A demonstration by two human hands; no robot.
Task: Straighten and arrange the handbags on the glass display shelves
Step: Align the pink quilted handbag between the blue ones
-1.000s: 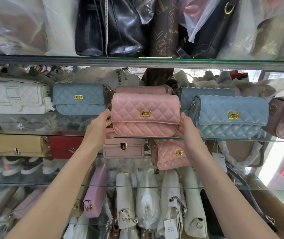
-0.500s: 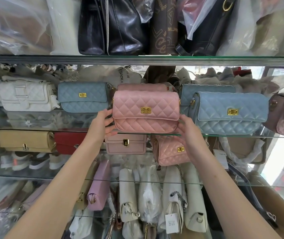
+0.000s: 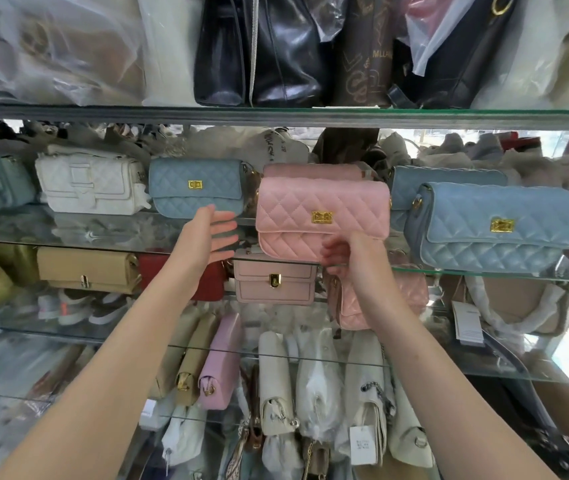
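A pink quilted handbag [image 3: 321, 209] with a gold clasp stands upright at the front edge of the middle glass shelf [image 3: 484, 271]. My right hand [image 3: 349, 254] grips its bottom edge from below, fingers curled under it. My left hand [image 3: 212, 233] hovers open a little to the left of the bag, fingers spread, touching nothing. A second pink bag [image 3: 310, 171] stands right behind the first. A large light-blue quilted bag [image 3: 497, 226] stands to the right, and a smaller blue one [image 3: 196, 187] to the left.
A white bag [image 3: 89, 183] sits further left on the same shelf. Below are a tan bag [image 3: 86, 268], a red bag [image 3: 179, 275] and a pale pink boxy bag [image 3: 274, 280]. Black bags [image 3: 259, 50] fill the top shelf. Wrapped bags crowd the lowest shelf.
My left hand has let go of the pink bag's left side and pulled away to the left. My right hand has slid from the bag's right end to under its bottom edge.
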